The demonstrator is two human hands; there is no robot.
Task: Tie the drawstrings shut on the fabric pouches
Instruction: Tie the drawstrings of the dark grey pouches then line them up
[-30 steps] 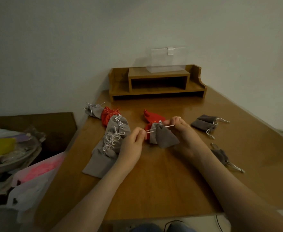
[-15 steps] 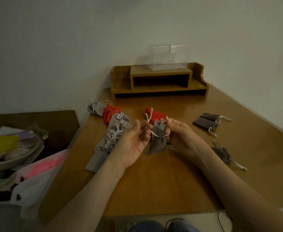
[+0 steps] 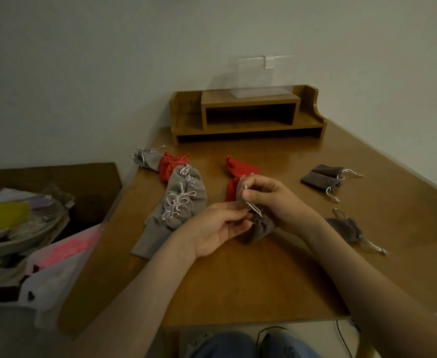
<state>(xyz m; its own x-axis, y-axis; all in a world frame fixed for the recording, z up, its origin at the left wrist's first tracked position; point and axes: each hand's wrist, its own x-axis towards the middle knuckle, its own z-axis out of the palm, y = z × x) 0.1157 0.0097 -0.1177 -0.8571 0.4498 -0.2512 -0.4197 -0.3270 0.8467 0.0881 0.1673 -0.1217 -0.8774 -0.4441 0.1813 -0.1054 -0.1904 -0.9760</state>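
Wooden table (image 3: 238,282); grey pouch (image 3: 258,232), mouth away

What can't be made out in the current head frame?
1. Head view: whether the white drawstring on the grey fabric pouch is knotted; left hand and right hand cover it.
2. Head view: nearer red fabric pouch, mostly behind the right hand.
3. Head view: cluttered pile at left, dim, cut by the frame edge.

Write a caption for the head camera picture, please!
Left hand and right hand tie white strings on a grey pouch over a wooden table.
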